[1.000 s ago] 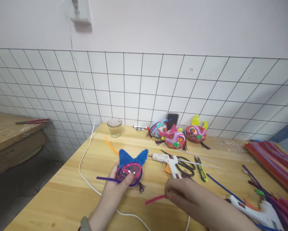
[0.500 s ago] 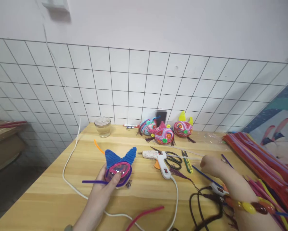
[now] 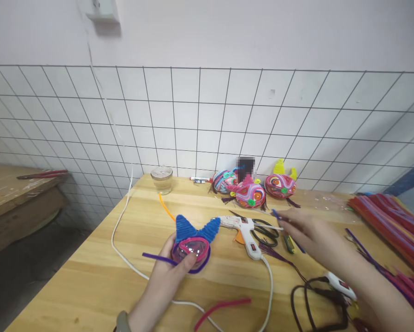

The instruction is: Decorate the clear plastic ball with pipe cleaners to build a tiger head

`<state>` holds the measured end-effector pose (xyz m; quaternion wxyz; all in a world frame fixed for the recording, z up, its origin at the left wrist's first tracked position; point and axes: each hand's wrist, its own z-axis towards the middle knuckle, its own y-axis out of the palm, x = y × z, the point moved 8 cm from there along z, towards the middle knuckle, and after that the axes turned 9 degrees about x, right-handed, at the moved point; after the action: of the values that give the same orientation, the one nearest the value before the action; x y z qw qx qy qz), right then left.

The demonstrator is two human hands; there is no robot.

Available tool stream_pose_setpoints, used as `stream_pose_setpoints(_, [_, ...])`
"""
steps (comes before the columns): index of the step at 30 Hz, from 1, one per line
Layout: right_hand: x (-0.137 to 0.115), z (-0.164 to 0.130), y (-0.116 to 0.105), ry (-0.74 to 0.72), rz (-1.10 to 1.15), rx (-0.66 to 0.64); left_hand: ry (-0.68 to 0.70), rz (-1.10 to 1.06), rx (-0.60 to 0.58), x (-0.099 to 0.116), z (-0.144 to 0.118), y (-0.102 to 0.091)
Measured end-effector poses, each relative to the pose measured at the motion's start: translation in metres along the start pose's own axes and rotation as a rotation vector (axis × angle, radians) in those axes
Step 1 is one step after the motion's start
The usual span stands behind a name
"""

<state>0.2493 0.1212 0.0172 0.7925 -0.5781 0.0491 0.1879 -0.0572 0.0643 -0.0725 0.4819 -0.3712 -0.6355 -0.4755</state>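
Left hand: the left hand (image 3: 165, 281) is closed around the pipe-cleaner ornament (image 3: 191, 242), thumb pressed over its front, holding it low over the worktop (image 3: 89, 281).
Right hand: the right hand (image 3: 309, 233) reaches forward with fingers pinched on a thin dark blue pipe cleaner (image 3: 279, 219); the hand is blurred, so the grip is not sharp.
Ornament look: a clear rounded shell, glossy, ringed with pink and purple fuzzy wire, topped by two pointed blue ears of coiled chenille.
Loose end: a purple pipe cleaner (image 3: 155, 257) sticks out to the left from under the thumb.
Near the hands: a white glue gun (image 3: 243, 228) with an orange trigger lies just right of the ornament; black-handled scissors (image 3: 267, 233) lie beside it, under the right hand's fingers.
Foreground: a red pipe cleaner (image 3: 224, 306), a white cable (image 3: 124, 256) and a dark looped cord (image 3: 310, 304) rest on the pale wood.
Back edge: three finished wound ornaments (image 3: 253, 191), bright and striped, sit by the tiled wall, with a small glass jar (image 3: 162, 179) to their left.
Right edge: a thick bundle of coloured pipe cleaners (image 3: 390, 223).
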Motion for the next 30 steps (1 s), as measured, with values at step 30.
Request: stream_pose_setpoints(30, [-0.171,-0.060,0.036,-0.596,0.176,0.157,-0.085,-0.157,-0.334,-0.003,-0.024,0.033])
